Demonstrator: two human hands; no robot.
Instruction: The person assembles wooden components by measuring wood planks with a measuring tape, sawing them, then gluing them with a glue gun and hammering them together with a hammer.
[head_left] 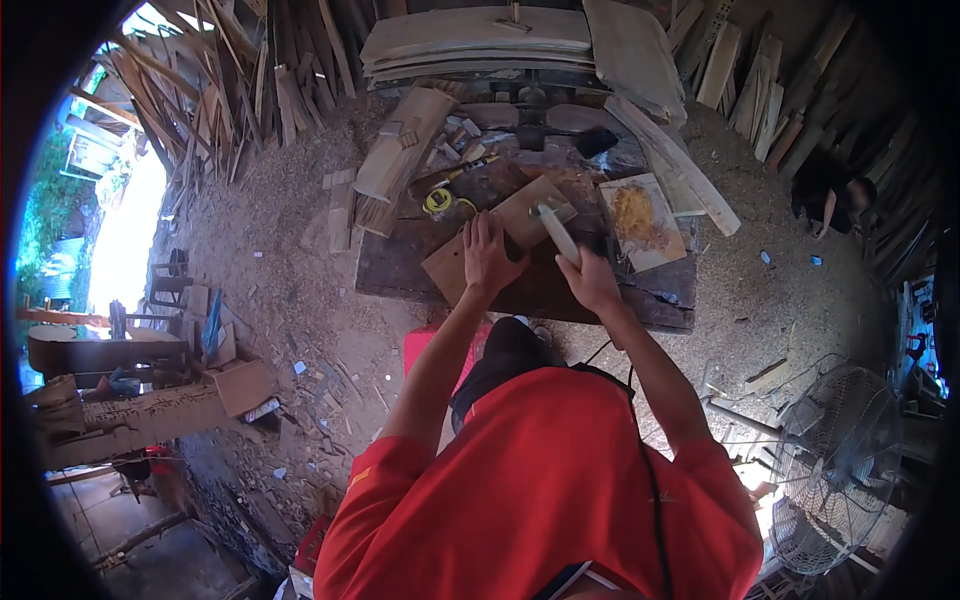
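At frame centre, one wooden board (pixel 524 216) lies beneath the left hand (pixel 489 256), flat with fingers extended. The right hand (pixel 593 282) grips one pale tool (pixel 558 233), projecting up-left over the board; one yellow tape measure (pixel 437 202) lies farther left.

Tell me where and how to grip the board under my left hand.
Probably its left end, from the left: that end of the board is bare, while your left hand lies across the middle and the tool in your right hand reaches over the right end. The board is flat, so thumb above, fingers beneath should suit.
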